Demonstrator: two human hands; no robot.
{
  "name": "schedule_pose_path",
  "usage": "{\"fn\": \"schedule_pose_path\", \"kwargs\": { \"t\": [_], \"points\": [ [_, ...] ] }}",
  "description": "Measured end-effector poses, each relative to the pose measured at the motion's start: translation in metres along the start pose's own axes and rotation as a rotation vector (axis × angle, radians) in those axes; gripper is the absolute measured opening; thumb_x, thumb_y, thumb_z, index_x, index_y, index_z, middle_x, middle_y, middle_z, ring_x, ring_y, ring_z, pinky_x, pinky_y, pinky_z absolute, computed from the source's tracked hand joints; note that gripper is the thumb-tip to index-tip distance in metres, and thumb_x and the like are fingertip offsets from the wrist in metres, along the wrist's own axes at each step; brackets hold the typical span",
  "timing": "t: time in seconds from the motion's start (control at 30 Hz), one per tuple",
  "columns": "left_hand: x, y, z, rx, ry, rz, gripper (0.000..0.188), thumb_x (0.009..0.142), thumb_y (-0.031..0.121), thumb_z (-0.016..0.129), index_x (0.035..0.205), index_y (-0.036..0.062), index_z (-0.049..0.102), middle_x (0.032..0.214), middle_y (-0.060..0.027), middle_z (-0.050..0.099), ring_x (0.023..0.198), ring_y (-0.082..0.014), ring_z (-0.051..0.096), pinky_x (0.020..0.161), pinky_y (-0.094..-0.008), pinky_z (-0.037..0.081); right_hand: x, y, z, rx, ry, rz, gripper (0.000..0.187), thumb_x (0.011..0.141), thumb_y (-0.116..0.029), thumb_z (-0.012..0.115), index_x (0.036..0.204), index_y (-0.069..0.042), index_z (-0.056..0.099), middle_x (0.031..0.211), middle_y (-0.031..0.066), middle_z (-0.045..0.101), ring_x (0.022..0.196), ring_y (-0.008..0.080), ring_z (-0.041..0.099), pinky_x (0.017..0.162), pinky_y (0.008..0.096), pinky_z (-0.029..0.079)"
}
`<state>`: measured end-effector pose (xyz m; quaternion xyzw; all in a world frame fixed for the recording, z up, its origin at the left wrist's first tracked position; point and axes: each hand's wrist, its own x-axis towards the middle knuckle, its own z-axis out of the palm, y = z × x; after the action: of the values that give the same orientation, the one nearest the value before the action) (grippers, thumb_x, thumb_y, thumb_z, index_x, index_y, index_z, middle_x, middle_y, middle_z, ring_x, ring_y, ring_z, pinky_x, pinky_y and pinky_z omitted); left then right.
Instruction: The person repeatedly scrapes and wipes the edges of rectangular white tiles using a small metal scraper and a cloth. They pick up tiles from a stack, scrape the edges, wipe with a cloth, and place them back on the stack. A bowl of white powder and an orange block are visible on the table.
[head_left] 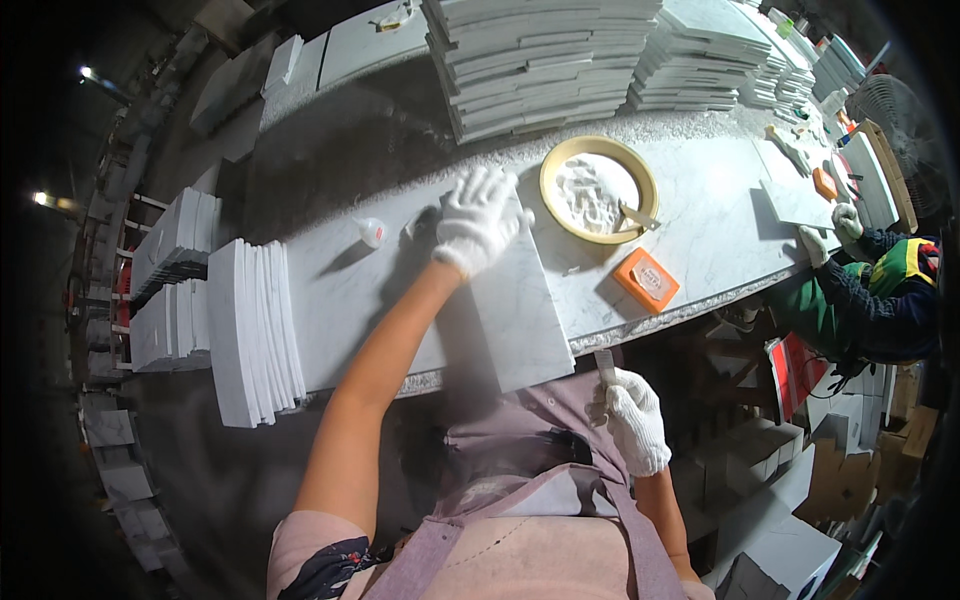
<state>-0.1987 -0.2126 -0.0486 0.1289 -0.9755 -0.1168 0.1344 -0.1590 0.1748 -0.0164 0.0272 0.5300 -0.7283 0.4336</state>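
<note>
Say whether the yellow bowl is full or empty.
Partly filled: uneven white material lies inside the yellow bowl, below its rim.

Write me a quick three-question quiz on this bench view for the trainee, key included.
1. True or false: the orange block lies outside the bowl.
2. Multiple choice: what lies under the wearer's gloved left hand? A) a pale slab; B) the small bottle; C) the bowl.
3. Short answer: which of the wearer's hands grips a thin flat piece?

Key: 1. True. 2. A. 3. The right hand.
</note>
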Motion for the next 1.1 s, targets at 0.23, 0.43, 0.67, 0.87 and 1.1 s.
{"fn": "schedule_pose_path", "kwargs": {
  "t": [0.23, 0.43, 0.67, 0.87, 1.1],
  "points": [
    [-0.002, -0.002, -0.005, -0.128, 0.276, 0.061, 0.040, 0.091, 0.029, 0.071, 0.125, 0.0082, 0.072, 0.129, -0.0117, 0.072, 0.128, -0.0313, 0.062, 0.117, -0.0461, 0.042, 0.015, -0.001, -0.003, 0.033, -0.105, -0.006, 0.036, 0.102, -0.028, 0.076, 0.126, -0.002, 0.067, 0.103, 0.0052, 0.071, 0.089, 0.0177, 0.071, 0.074, 0.0338, 0.058],
    [0.016, -0.022, 0.012, 0.091, 0.407, 0.046, 0.026, 0.092, 0.023, 0.070, 0.115, 0.0130, 0.072, 0.108, -0.0070, 0.074, 0.109, -0.0287, 0.067, 0.104, -0.0440, 0.047, 0.040, 0.013, -0.002, -0.262, 0.106, -0.284, 0.028, 0.105, -0.007, 0.069, 0.131, 0.003, 0.067, 0.127, 0.0069, 0.071, 0.109, 0.0163, 0.069, 0.099, 0.0320, 0.055],
    [0.011, -0.007, -0.005, 0.106, 0.250, -0.068, 0.018, 0.097, 0.024, 0.064, 0.112, 0.0154, 0.070, 0.103, -0.0051, 0.073, 0.107, -0.0255, 0.068, 0.100, -0.0414, 0.048, 0.032, 0.019, 0.017, -0.533, 0.008, -0.264, 0.030, 0.099, -0.009, 0.077, 0.127, 0.001, 0.073, 0.123, 0.0077, 0.077, 0.113, 0.0139, 0.070, 0.102, 0.0287, 0.053],
    [0.007, -0.007, 0.004, 0.122, 0.308, -0.032, 0.021, 0.096, 0.025, 0.065, 0.114, 0.0178, 0.072, 0.107, -0.0028, 0.073, 0.107, -0.0254, 0.067, 0.099, -0.0416, 0.050, 0.015, 0.011, 0.027, -0.561, 0.105, -0.249, 0.027, 0.101, -0.018, 0.075, 0.123, -0.001, 0.076, 0.107, 0.0041, 0.078, 0.099, 0.0110, 0.068, 0.092, 0.0282, 0.055],
    [-0.006, 0.004, 0.013, 0.046, 0.420, 0.062, 0.017, 0.092, 0.024, 0.068, 0.107, 0.0197, 0.073, 0.105, -0.0025, 0.073, 0.105, -0.0279, 0.066, 0.096, -0.0433, 0.051, 0.000, 0.019, 0.020, -0.577, 0.061, -0.060, 0.027, 0.103, -0.019, 0.075, 0.124, -0.002, 0.076, 0.097, 0.0010, 0.076, 0.087, 0.0058, 0.066, 0.080, 0.0240, 0.054]
  ]
}}
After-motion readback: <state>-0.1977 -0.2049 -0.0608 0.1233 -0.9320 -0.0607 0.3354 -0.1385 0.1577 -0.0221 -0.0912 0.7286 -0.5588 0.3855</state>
